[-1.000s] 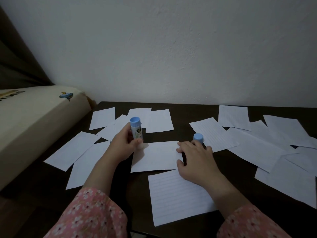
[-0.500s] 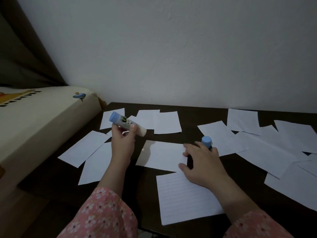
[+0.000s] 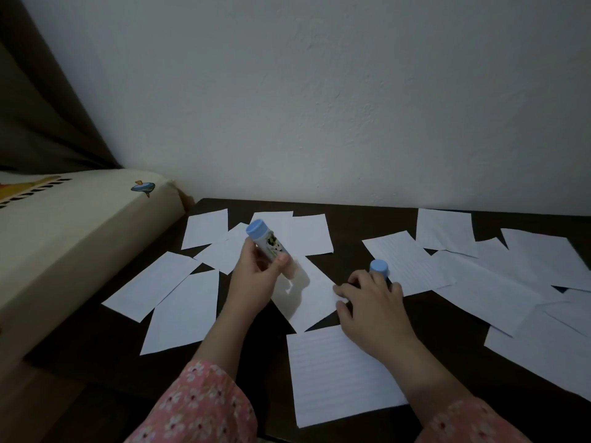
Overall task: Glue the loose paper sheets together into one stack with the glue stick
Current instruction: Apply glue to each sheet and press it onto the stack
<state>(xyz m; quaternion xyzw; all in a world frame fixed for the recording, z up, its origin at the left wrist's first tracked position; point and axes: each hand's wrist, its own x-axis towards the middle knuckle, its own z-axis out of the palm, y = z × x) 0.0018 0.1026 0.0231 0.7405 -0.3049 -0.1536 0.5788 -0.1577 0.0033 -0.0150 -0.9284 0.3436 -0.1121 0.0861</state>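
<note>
The left hand (image 3: pixel 256 276) has its grip clenched round the glue stick (image 3: pixel 268 247), thumb over the barrel. The stick is tilted, its blue end toward eleven o'clock and its pale working end down toward five o'clock, just above the centre sheet (image 3: pixel 311 297); probably angled so to spread glue. The right hand (image 3: pixel 372 303) lies with fingers spread, the grip released, fingertips pressing that sheet's three o'clock edge, likely to stop it sliding. Just past its knuckles, at twelve o'clock, stands the blue cap (image 3: pixel 379 268). A lined sheet (image 3: pixel 332 378) lies at six o'clock, partly under the right wrist. Other loose sheets (image 3: pixel 479 282) are scattered over the dark desk (image 3: pixel 367 212), none stacked.

Half a second ago the stick lay nearly level and higher; it has since tipped downward toward the paper, and the centre sheet has rotated.
</note>
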